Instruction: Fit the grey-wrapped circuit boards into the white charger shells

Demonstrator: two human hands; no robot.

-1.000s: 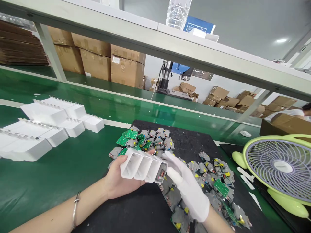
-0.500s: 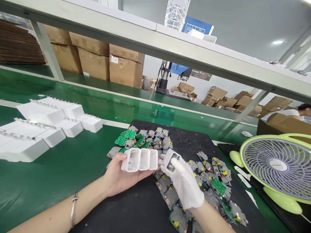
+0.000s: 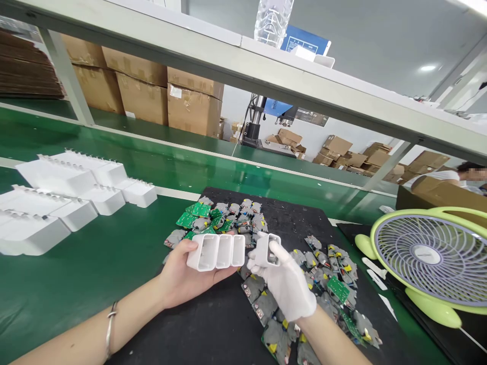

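Observation:
Three white plastic housings (image 3: 224, 252) lie side by side in my bare left hand (image 3: 180, 276), their open ends facing me. The thumb presses the leftmost one and the fingers run beneath the row. My right hand (image 3: 287, 286), in a white glove, grips a single white plastic housing (image 3: 263, 252). Its thumb reaches into the opening, where a bit of metal shows. A small gap separates this housing from the row. Under and behind both hands, grey-potted circuit boards (image 3: 262, 304) and green circuit boards (image 3: 200, 209) cover parts of a black mat (image 3: 182, 334).
White housings (image 3: 81, 208) with metal tabs stand in rows on the green bench at left. A lime-green fan (image 3: 426, 253) stands at right beside white strips (image 3: 376, 279). A shelf beam (image 3: 243, 66) crosses overhead. Cartons (image 3: 194, 109) and another person (image 3: 445, 176) are beyond.
My right hand has turned its housing more upright, level with the row in my left hand. The left hand keeps its hold. The whole view has shifted slightly.

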